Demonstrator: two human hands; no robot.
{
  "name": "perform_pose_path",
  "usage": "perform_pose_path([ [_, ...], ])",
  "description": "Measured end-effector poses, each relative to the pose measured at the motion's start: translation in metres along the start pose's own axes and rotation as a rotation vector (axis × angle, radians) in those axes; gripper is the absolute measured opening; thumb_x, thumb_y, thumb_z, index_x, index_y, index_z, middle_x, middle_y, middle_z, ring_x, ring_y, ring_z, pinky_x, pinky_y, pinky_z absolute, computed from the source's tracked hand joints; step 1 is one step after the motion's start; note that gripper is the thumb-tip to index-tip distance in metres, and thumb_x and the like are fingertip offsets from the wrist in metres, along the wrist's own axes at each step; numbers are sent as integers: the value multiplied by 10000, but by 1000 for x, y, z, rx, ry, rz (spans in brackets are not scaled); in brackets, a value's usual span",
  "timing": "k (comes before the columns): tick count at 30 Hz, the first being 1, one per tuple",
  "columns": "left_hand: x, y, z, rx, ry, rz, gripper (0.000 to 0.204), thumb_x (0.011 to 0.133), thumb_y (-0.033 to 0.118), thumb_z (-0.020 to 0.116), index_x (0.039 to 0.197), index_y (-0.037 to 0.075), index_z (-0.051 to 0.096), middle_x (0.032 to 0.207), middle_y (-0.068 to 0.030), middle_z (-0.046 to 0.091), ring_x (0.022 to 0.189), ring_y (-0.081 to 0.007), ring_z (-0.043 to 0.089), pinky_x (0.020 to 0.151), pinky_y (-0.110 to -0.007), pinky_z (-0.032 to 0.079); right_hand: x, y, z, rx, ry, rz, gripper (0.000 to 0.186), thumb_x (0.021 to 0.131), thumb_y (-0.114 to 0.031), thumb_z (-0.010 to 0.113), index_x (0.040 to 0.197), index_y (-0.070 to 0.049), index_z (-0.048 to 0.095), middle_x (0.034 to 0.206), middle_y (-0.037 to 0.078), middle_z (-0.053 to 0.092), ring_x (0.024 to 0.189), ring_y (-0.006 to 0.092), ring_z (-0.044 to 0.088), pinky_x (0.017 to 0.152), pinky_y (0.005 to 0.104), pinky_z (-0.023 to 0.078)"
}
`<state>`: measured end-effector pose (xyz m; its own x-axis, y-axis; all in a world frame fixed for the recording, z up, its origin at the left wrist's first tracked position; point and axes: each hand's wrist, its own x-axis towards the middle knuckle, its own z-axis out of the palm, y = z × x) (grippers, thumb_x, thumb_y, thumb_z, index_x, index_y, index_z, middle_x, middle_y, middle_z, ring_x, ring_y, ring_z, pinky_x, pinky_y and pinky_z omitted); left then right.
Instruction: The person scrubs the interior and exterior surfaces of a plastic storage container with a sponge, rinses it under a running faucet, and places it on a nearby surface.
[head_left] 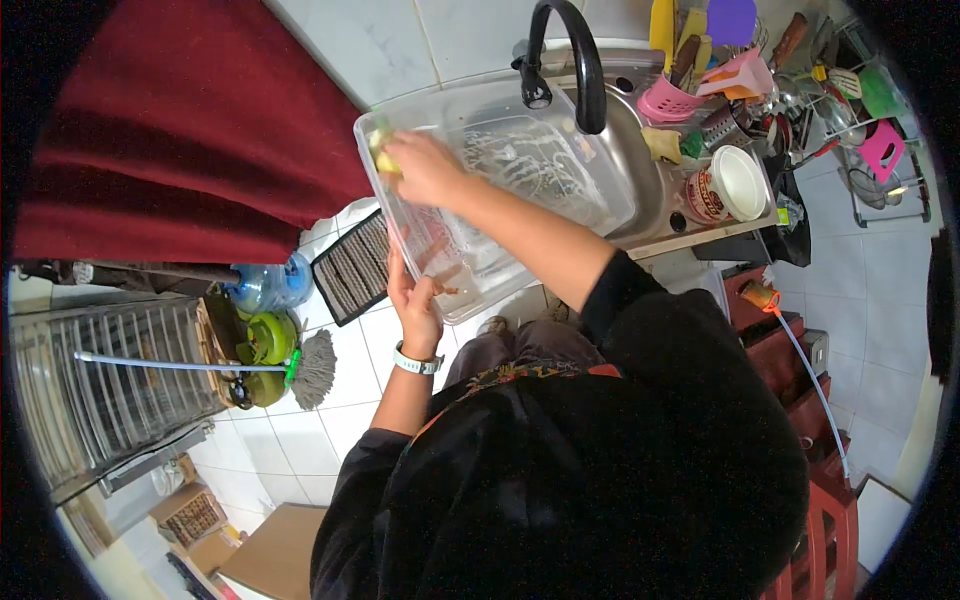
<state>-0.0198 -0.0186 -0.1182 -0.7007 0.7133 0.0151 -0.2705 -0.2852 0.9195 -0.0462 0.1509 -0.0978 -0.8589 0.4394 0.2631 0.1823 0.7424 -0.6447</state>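
A large clear plastic tub with white suds inside tilts over the steel sink, under the black curved tap. My right hand is closed on a yellow-green sponge, pressed to the tub's upper left corner. My left hand, with a pale watch on the wrist, grips the tub's near left side from outside; some fingers show through the clear plastic.
Right of the sink stand pink holders with utensils, a yellow cloth and a white bucket. Left are a red curtain, a striped mat, a mop, green gas cylinders and a metal rack.
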Motion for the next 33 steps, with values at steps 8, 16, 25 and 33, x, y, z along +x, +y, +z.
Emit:
perform_pose_path([
  [8,1,1,-16,64,-2,-14,716,653,-43,393,1358,7,275,1330,-88,338,1081,-194,492,653,-226,503,-72,-26,9,-217,-62,-241,426,681,-99,588,1068,58,498,1113,220,482,1085,351,469,938,394,382],
  [16,-4,9,-3,-16,14,31,732,629,-20,402,1348,-18,266,1392,-102,233,1167,-336,439,780,-347,522,-4,30,-3,-138,-23,158,373,801,-267,474,1040,14,529,1100,216,511,954,371,545,833,434,449],
  [25,-5,17,4,113,-85,9,730,640,-8,405,1354,-9,253,1403,-99,223,1161,-333,446,752,-315,536,-2,88,-21,20,-167,333,373,744,-263,520,997,8,565,1084,223,545,937,340,564,809,423,459],
  [33,-8,16,-4,25,-47,43,717,657,4,414,1352,-12,242,1381,-127,265,1158,-340,446,736,-338,545,-25,75,-20,-170,-39,414,446,780,-274,507,1144,-19,473,1165,199,495,1018,331,529,850,441,436],
])
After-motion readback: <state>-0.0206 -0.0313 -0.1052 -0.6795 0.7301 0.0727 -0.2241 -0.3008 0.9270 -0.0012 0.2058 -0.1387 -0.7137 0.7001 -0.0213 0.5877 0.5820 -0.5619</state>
